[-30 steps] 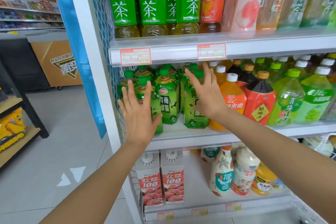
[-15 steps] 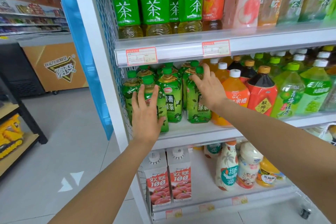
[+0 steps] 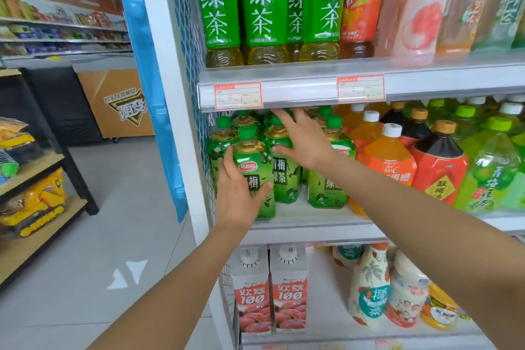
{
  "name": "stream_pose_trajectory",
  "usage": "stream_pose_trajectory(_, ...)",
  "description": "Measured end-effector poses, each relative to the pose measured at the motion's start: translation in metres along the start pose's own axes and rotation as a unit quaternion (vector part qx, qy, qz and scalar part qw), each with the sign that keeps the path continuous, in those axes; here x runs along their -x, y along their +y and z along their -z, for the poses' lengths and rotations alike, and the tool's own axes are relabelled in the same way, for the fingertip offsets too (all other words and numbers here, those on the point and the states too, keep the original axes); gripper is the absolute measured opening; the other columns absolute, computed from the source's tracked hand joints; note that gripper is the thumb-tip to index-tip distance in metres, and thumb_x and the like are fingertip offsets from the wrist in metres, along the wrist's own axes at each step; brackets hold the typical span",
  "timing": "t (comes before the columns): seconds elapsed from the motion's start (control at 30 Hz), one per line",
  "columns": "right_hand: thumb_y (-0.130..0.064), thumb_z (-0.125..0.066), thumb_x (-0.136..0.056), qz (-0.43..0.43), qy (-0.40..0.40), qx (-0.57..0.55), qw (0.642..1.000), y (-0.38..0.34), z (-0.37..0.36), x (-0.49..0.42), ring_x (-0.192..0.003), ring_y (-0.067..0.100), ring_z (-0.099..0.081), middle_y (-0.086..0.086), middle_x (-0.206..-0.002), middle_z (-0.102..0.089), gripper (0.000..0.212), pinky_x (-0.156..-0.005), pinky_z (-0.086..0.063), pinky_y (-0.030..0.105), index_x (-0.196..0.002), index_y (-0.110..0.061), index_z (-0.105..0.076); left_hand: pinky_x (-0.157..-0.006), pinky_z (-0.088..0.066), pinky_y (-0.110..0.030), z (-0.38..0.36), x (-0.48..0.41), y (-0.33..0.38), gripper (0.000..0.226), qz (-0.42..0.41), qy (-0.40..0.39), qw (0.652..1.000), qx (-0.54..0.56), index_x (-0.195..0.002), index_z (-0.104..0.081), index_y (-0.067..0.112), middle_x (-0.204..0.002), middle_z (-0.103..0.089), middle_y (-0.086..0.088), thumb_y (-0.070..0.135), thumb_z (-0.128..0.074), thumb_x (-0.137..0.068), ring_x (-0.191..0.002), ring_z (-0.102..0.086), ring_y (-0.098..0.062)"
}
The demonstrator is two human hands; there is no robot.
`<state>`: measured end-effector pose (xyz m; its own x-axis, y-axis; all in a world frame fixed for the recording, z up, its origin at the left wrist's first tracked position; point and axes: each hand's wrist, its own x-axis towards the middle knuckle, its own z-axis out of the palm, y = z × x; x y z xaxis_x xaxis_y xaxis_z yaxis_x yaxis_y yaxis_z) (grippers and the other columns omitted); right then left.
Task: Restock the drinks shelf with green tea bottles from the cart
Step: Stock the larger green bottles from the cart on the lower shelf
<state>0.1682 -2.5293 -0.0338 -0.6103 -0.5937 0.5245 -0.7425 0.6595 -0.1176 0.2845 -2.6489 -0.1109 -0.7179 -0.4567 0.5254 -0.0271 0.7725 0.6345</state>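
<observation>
Far to the left of the left hand, a yellow toy digger [image 3: 35,206] is lying on a low wooden rack [image 3: 42,239]. The left hand [image 3: 238,202] is gripping the front green tea bottle [image 3: 251,159], with its fingers curling round the bottle's left side and its thumb pressing on the label. That bottle is standing upright at the front left corner of the middle shelf [image 3: 312,231]. Just to the right of this hand, more green tea bottles [image 3: 285,179] are standing in rows. The right hand [image 3: 305,142] is reaching over them with straight, spread fingers, holding nothing and resting against their shoulders and caps. Right of this hand, an orange drink bottle [image 3: 389,162] and a red-labelled bottle [image 3: 439,170] are standing on the same shelf.
</observation>
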Motion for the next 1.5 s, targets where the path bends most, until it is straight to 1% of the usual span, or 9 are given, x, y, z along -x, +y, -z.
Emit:
stream_pose_trajectory(0.3, -0.021, -0.075, -0.080, 0.026, -0.160, -0.044, 0.986, 0.033, 0.003, -0.024, -0.114, 0.030, -0.050, 0.015, -0.129, -0.050, 0.073, -0.087, -0.038, 0.033, -0.138, -0.032, -0.030, -0.079, -0.047, -0.035, -0.003, -0.006, 0.000, 0.106, 0.012, 0.026, 1.000, -0.004, -0.148, -0.016, 0.025, -0.141, -0.042, -0.008, 0.039, -0.084, -0.067, -0.114, -0.056, -0.028)
stream_pose_trajectory(0.57, -0.014, -0.075, -0.079, 0.038, -0.175, -0.058, 0.982, 0.038, 0.005, -0.034, -0.093, 0.024, -0.049, 0.012, -0.118, -0.048, 0.069, -0.070, -0.038, 0.029, -0.130, -0.030, -0.032, -0.077, -0.040, -0.026, -0.006, -0.004, 0.004, 0.102, 0.000, 0.041, 0.999, -0.004, -0.144, -0.020, 0.028, -0.138, -0.045, -0.006, 0.042, -0.085, -0.066, -0.113, -0.056, -0.025)
stream_pose_trajectory(0.7, -0.016, -0.073, -0.081, 0.045, -0.131, -0.012, 0.990, 0.034, 0.006, -0.029, -0.119, 0.035, -0.047, 0.020, -0.136, -0.041, 0.085, -0.095, -0.044, 0.040, -0.145, -0.031, -0.019, -0.080, -0.049, -0.032, -0.009, -0.003, 0.009, 0.102, -0.004, 0.033, 0.999, -0.003, -0.144, -0.019, 0.028, -0.137, -0.044, -0.007, 0.042, -0.084, -0.067, -0.110, -0.057, -0.027)
stream_pose_trajectory(0.83, -0.027, -0.051, -0.094, 0.104, 0.036, -0.147, 0.983, 0.016, 0.011, -0.001, -0.130, 0.025, -0.042, 0.010, -0.142, -0.045, 0.058, -0.106, -0.036, 0.036, -0.147, -0.021, -0.028, -0.097, -0.048, -0.040, -0.004, 0.002, 0.000, 0.104, -0.013, -0.007, 0.999, 0.042, -0.148, -0.007, 0.029, -0.146, -0.039, -0.007, 0.054, -0.074, -0.073, -0.122, -0.052, -0.023)
stream_pose_trajectory(0.97, -0.045, -0.072, -0.079, 0.135, -0.100, -0.208, 0.964, -0.010, -0.008, 0.015, -0.143, 0.017, -0.025, -0.002, -0.158, -0.023, 0.093, -0.113, -0.025, 0.036, -0.150, -0.040, -0.012, -0.083, -0.051, -0.042, -0.003, 0.006, -0.008, 0.098, 0.054, -0.028, 0.998, -0.031, -0.149, -0.010, 0.010, -0.125, -0.056, -0.020, 0.042, -0.072, -0.081, -0.105, -0.060, -0.034)
stream_pose_trajectory(1.13, -0.033, -0.077, -0.077, 0.131, -0.090, -0.218, 0.963, -0.004, -0.001, 0.018, -0.137, 0.018, -0.036, -0.001, -0.154, -0.033, 0.091, -0.107, -0.031, 0.030, -0.147, -0.035, -0.020, -0.063, -0.038, -0.031, -0.004, 0.009, -0.005, 0.082, 0.040, -0.019, 0.999, -0.028, -0.142, -0.027, 0.011, -0.098, -0.063, -0.011, 0.032, -0.076, -0.080, -0.075, -0.055, -0.022)
stream_pose_trajectory(1.33, -0.034, -0.073, -0.081, 0.116, -0.100, -0.162, 0.975, 0.027, 0.013, 0.031, -0.092, -0.005, -0.051, 0.003, -0.153, -0.036, 0.088, -0.091, -0.033, 0.022, -0.148, -0.036, -0.017, -0.077, -0.051, -0.039, -0.031, 0.010, 0.012, 0.077, -0.015, -0.006, 1.000, -0.013, -0.139, -0.033, 0.010, -0.106, -0.068, -0.010, 0.037, -0.075, -0.081, -0.092, -0.065, -0.029)
stream_pose_trajectory(1.43, -0.036, -0.073, -0.081, 0.113, -0.095, -0.134, 0.980, 0.039, 0.018, 0.034, -0.124, 0.020, -0.050, 0.004, -0.151, -0.039, 0.089, -0.100, -0.040, 0.031, -0.148, -0.035, -0.015, -0.081, -0.054, -0.043, -0.041, 0.009, 0.016, 0.073, -0.024, -0.018, 1.000, -0.001, -0.138, -0.034, 0.013, -0.113, -0.067, -0.009, 0.037, -0.074, -0.081, -0.096, -0.066, -0.026)
stream_pose_trajectory(1.5, -0.038, -0.073, -0.080, 0.122, -0.109, -0.113, 0.980, 0.038, 0.019, 0.032, -0.122, 0.023, -0.050, 0.007, -0.149, -0.040, 0.087, -0.099, -0.042, 0.035, -0.146, -0.033, -0.015, -0.084, -0.054, -0.043, -0.038, 0.008, 0.011, 0.069, -0.025, -0.035, 0.999, 0.019, -0.138, -0.035, 0.018, -0.115, -0.067, -0.006, 0.038, -0.071, -0.083, -0.099, -0.067, -0.022)
